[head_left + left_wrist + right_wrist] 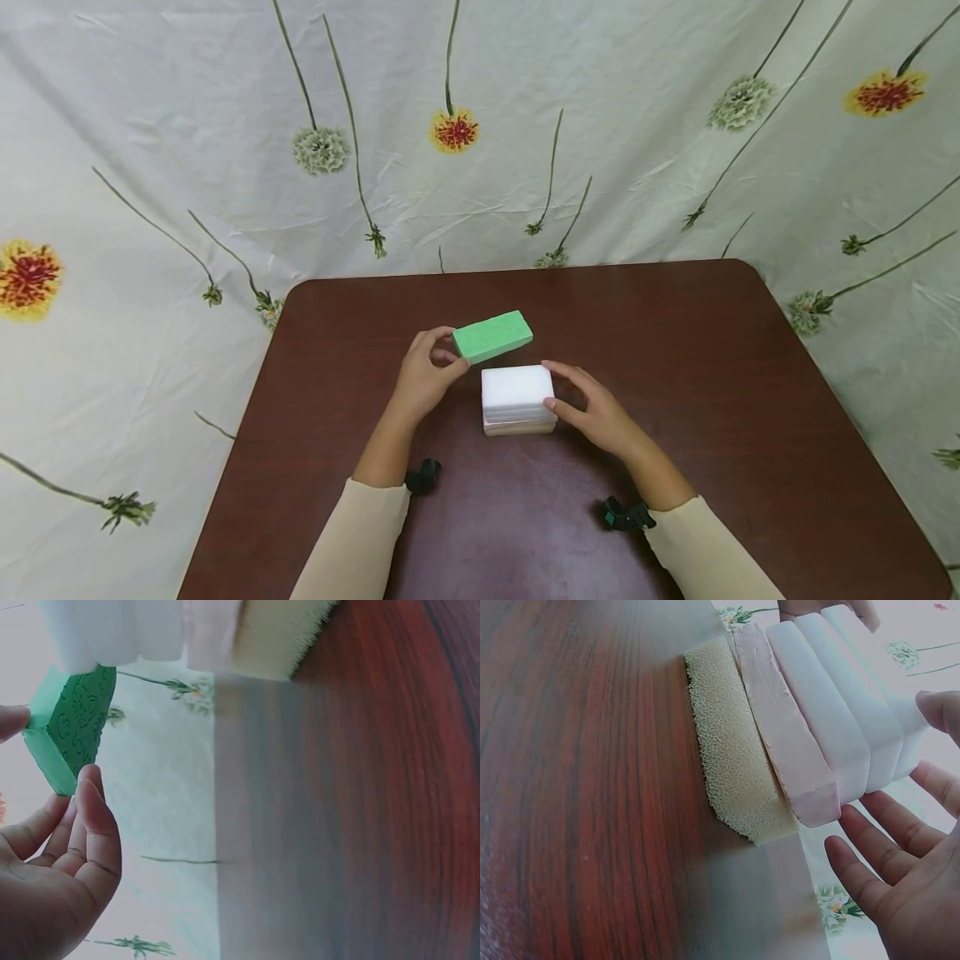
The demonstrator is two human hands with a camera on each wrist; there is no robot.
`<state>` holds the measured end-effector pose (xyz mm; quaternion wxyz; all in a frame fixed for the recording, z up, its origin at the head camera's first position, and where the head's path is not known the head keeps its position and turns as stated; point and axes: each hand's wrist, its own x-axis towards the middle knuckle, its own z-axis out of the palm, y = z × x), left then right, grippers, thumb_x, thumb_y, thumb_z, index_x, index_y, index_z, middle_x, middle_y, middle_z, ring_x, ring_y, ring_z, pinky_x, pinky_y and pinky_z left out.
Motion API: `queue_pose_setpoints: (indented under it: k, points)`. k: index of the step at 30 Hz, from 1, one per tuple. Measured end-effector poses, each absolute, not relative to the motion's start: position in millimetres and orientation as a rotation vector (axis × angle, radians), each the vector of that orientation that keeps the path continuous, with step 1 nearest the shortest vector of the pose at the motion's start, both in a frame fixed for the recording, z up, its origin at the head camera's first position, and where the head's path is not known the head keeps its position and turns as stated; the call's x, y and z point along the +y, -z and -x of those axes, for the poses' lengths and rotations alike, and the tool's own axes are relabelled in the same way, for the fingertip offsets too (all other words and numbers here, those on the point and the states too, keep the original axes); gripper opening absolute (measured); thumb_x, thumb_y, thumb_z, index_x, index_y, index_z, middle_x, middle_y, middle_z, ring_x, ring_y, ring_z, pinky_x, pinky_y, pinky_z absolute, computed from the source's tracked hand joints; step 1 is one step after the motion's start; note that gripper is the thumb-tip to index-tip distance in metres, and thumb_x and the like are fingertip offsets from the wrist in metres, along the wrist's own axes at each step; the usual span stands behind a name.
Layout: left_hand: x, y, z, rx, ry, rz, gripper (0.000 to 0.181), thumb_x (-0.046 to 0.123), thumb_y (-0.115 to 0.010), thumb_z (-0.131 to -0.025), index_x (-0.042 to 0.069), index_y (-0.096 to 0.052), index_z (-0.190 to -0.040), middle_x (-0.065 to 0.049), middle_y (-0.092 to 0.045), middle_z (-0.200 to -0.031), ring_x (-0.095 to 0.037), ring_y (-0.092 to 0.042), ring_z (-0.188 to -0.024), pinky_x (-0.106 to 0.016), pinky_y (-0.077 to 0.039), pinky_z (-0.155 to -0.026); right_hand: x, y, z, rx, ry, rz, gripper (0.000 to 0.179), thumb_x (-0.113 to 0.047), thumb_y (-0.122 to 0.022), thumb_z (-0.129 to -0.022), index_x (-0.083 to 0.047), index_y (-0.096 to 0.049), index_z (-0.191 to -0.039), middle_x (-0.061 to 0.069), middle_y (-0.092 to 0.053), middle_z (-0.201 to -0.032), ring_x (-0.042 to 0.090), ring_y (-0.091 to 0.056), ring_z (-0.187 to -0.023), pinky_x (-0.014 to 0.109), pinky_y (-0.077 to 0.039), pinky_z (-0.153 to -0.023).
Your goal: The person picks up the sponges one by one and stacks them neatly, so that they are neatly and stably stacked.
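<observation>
My left hand (pixel 423 379) pinches the near left end of a green block (pixel 493 336) between thumb and fingers. It is held tilted, behind and above a small stack. In the left wrist view a curly raised pattern marks one face of this block. The stack has smooth white blocks (pixel 517 386) with rounded edges on top, then a pale pink block (pixel 791 735), and a porous cream sponge (pixel 731 742) at the bottom. My right hand (pixel 603 417) holds the stack's right end, thumb at the front and fingers at the back corner.
The stack stands on a dark reddish-brown table (pixel 675 375) with rounded far corners. A pale flowered cloth (pixel 622 75) hangs behind and beside it. Each wrist carries a dark strap; the left strap (pixel 423 477) and right strap (pixel 628 515) sit just beyond the cream sleeves.
</observation>
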<state>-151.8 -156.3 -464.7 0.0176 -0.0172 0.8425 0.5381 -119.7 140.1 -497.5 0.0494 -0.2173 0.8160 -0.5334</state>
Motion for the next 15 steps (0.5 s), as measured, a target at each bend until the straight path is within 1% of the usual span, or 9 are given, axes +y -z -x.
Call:
queue_pose_setpoints:
  k: [5, 9, 13, 15]
  points:
    - [-153.7, 459.1, 145.9, 2.615, -1.708, 0.000, 0.055, 0.021, -0.075, -0.086, 0.015, -0.055, -0.137, -0.002, -0.052, -0.129, -0.021, -0.065, -0.099, -0.032, -0.052, -0.071, 140.0, 498.3, 120.0, 2.478, 1.635, 0.662, 0.057, -0.020, -0.071, -0.096, -0.017, -0.051, -0.149, 0.003, -0.054, -0.148, 0.028, -0.054, -0.131, 0.056, -0.045, -0.107]
    - [-151.7, 454.7, 140.3, 2.619, -1.714, -0.051, 0.055, 0.019, -0.074, -0.085, 0.014, -0.055, -0.137, -0.002, -0.053, -0.128, -0.020, -0.064, -0.096, -0.032, -0.053, -0.076, 139.7, 498.3, 120.1, 2.466, 1.649, 0.665, 0.057, -0.020, -0.071, -0.096, -0.019, -0.050, -0.149, 0.003, -0.054, -0.147, 0.029, -0.054, -0.130, 0.056, -0.045, -0.107]
    - [-149.9, 450.5, 135.0, 2.597, -1.718, -0.107, 0.055, 0.018, -0.073, -0.086, 0.016, -0.055, -0.138, -0.002, -0.053, -0.128, -0.020, -0.062, -0.097, -0.033, -0.053, -0.080, 139.5, 498.4, 120.6, 2.448, 1.673, 0.660, 0.057, -0.018, -0.072, -0.095, -0.022, -0.051, -0.148, 0.004, -0.054, -0.147, 0.031, -0.054, -0.130, 0.056, -0.045, -0.107]
    - [-149.0, 448.9, 132.5, 2.579, -1.715, -0.146, 0.055, 0.018, -0.073, -0.086, 0.016, -0.055, -0.138, -0.002, -0.053, -0.128, -0.020, -0.062, -0.099, -0.035, -0.052, -0.082, 139.3, 498.6, 121.1, 2.444, 1.689, 0.666, 0.056, -0.016, -0.072, -0.095, -0.019, -0.052, -0.147, 0.007, -0.055, -0.146, 0.033, -0.055, -0.130, 0.057, -0.046, -0.106]
